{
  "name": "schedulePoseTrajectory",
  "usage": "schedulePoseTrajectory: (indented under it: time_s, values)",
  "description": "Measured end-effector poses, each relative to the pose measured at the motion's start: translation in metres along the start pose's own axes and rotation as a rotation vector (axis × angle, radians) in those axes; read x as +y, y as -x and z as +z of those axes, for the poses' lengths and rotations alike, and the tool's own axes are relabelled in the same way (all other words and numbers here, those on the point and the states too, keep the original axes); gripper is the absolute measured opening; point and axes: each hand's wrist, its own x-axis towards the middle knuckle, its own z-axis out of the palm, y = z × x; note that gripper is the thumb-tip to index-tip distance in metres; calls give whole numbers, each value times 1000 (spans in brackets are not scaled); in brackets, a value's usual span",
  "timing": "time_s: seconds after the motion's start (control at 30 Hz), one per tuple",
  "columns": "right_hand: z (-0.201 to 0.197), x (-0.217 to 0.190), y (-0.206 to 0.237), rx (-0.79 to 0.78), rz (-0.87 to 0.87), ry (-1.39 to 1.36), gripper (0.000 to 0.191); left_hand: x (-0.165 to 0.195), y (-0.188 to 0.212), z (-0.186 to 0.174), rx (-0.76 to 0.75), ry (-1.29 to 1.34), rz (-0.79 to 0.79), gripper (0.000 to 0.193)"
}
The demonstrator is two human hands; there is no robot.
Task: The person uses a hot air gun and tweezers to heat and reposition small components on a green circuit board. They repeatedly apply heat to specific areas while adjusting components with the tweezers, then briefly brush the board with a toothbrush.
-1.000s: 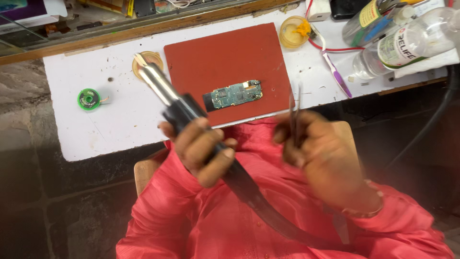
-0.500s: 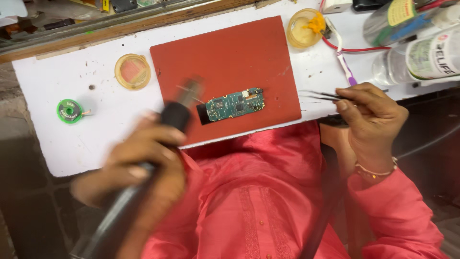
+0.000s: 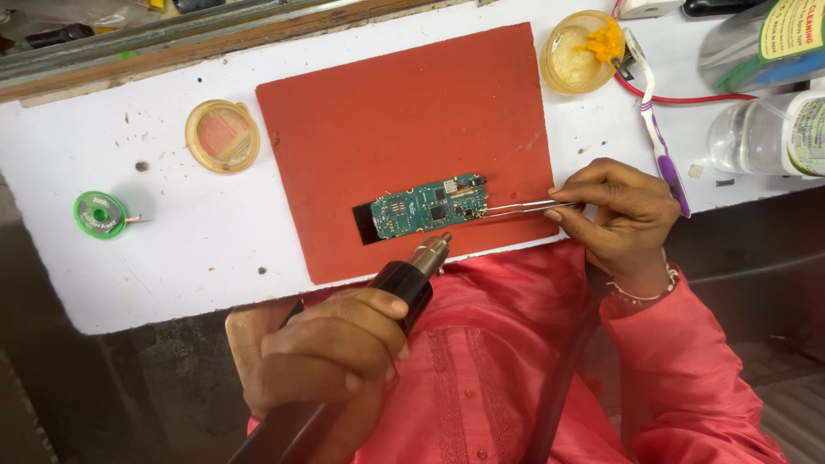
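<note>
A small green circuit board point(image 3: 428, 206) lies on a red mat point(image 3: 404, 129) on the white bench. My left hand point(image 3: 322, 357) grips a black hot-air tool point(image 3: 404, 279) whose metal nozzle points at the board's lower right edge, just short of it. My right hand point(image 3: 619, 215) pinches metal tweezers point(image 3: 520, 207) that lie flat, their tips touching the board's right end.
A round tin with pink paste point(image 3: 223, 135) and a green solder-wick spool point(image 3: 100, 215) sit left of the mat. At the right are a yellow flux pot point(image 3: 580, 51), a purple toothbrush point(image 3: 657, 129), a red wire and two clear bottles point(image 3: 765, 129). The bench edge point(image 3: 172, 314) runs by my lap.
My left hand has swung the hot-air tool in from the left until its nozzle sits by the board. The tweezers in my right hand have come down to touch the board's right end.
</note>
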Motion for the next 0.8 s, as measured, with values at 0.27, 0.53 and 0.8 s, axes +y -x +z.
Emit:
schedulePoseTrajectory:
  time_s: [0.27,0.53,0.8]
  values:
    - [-2,2,2,3,-31,94,24,4,-25,16,-78,105,30,16]
    - [0,2,5,19,-94,46,22,-5,-49,47,-120,186,-141,26]
    - [-6,4,5,8,-130,9,21,-19,-123,69,-798,211,-221,21]
